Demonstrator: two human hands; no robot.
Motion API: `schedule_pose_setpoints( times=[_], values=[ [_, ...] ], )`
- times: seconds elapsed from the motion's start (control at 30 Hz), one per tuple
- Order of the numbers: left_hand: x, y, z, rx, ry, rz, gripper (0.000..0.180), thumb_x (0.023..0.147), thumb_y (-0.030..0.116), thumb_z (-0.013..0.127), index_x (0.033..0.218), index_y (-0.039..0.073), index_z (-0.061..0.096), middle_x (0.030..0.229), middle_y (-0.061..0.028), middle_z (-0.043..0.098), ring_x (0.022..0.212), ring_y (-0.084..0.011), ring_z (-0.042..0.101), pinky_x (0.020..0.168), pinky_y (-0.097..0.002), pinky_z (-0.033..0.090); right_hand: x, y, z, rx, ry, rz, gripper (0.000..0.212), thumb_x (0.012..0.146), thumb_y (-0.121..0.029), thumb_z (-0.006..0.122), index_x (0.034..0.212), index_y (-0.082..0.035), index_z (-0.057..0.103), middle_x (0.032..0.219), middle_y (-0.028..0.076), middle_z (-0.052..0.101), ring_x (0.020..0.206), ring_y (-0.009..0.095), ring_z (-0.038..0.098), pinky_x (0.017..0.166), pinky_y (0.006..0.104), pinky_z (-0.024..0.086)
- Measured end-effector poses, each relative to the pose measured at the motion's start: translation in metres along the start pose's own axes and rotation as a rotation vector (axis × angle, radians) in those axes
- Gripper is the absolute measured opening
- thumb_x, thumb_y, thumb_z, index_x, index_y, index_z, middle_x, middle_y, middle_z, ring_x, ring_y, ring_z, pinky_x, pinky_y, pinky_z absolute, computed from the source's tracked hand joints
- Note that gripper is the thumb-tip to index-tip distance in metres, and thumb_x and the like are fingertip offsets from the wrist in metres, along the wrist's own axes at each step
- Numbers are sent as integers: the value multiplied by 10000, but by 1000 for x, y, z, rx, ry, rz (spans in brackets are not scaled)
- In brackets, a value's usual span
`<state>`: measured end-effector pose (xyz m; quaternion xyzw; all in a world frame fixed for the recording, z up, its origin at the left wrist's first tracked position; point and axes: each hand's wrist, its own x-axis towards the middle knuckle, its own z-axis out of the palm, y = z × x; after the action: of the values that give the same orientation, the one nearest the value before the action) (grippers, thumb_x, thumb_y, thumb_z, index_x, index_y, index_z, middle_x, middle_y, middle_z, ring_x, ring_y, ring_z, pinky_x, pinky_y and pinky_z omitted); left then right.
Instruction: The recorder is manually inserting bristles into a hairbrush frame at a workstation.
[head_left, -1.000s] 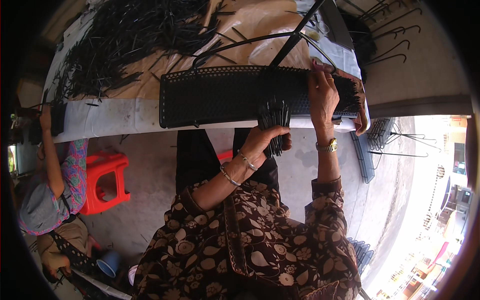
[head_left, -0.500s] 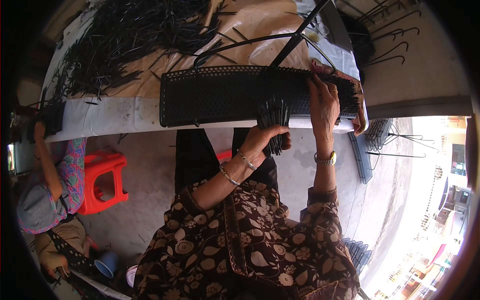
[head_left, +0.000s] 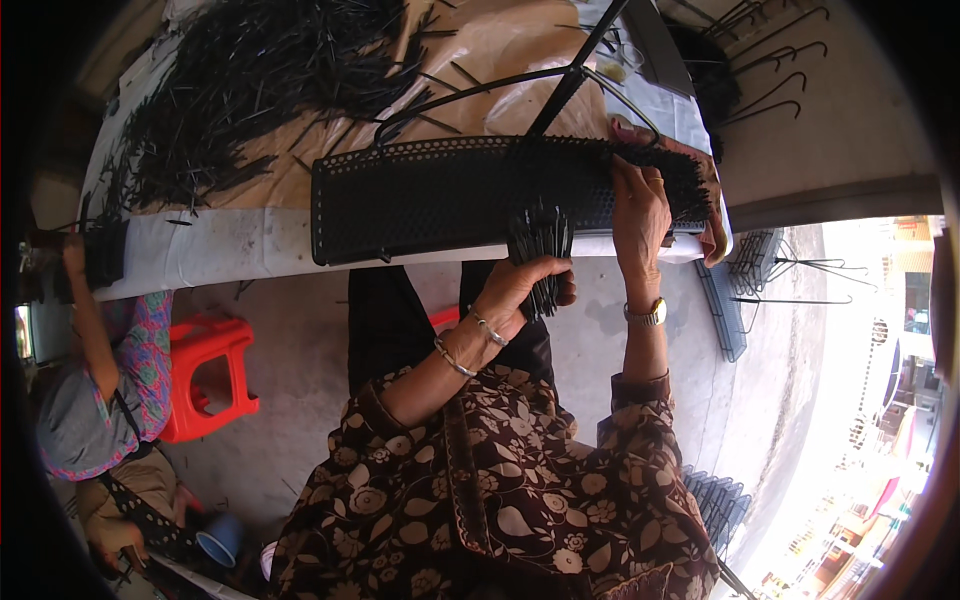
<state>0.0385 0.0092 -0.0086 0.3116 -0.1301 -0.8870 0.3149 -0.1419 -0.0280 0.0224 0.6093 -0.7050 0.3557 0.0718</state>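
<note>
the right hand (head_left: 642, 215) has dropped from the top edge of the black perforated panel (head_left: 400, 205), centre frame, fingertips now lower on its face; work seems focused near the bristly right end. its grip? can't tell. apart from it, the left hand (head_left: 512, 288) stays clamped round a strip bundle (head_left: 540, 232); a loose strip pile (head_left: 260, 90) fills upper left.

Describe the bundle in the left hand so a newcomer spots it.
Find the white-covered table, then the long black perforated panel along its near edge. By the panel's lower edge, the left hand grips a bundle of thin black strips. Unlike the loose heap at the table's upper left, these are gathered together.
</note>
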Motion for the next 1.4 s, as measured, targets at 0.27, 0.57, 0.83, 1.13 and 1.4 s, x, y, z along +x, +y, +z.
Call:
schedule_pose_setpoints(
  times=[0.27,0.57,0.83,1.13,1.4],
  values=[
    [0,2,1,-9,-34,-2,135,817,87,666,904,-10,629,786,-98,641,699,-202,652,677,-350,580,-5,-15,-26,297,-253,248,293,893,-214,594,1110,-20,622,896,131,658,713,231,635,630,333,482],
    [1,-3,2,62,-57,43,149,795,101,688,891,1,634,733,-90,646,626,-180,643,589,-311,556,-19,-15,-37,780,-639,487,134,863,-85,612,908,41,612,740,62,632,583,79,531,530,224,429],
    [5,-2,1,15,50,-37,210,830,205,697,962,51,640,784,-69,658,718,-166,654,579,-288,528,0,-9,-30,329,93,224,49,881,-54,577,907,-14,563,695,68,620,549,109,567,514,256,440],
    [3,-1,4,187,48,4,197,833,227,690,935,66,640,785,-61,663,681,-137,631,546,-255,485,7,17,2,71,222,63,89,903,-117,585,956,-45,580,740,90,651,592,160,630,555,286,474],
    [-2,-1,13,127,106,34,170,798,195,715,882,68,641,733,-48,651,638,-133,624,517,-267,476,6,11,-3,127,165,88,76,901,-105,583,947,-46,571,730,139,616,601,276,620,546,347,466]
  ],
)
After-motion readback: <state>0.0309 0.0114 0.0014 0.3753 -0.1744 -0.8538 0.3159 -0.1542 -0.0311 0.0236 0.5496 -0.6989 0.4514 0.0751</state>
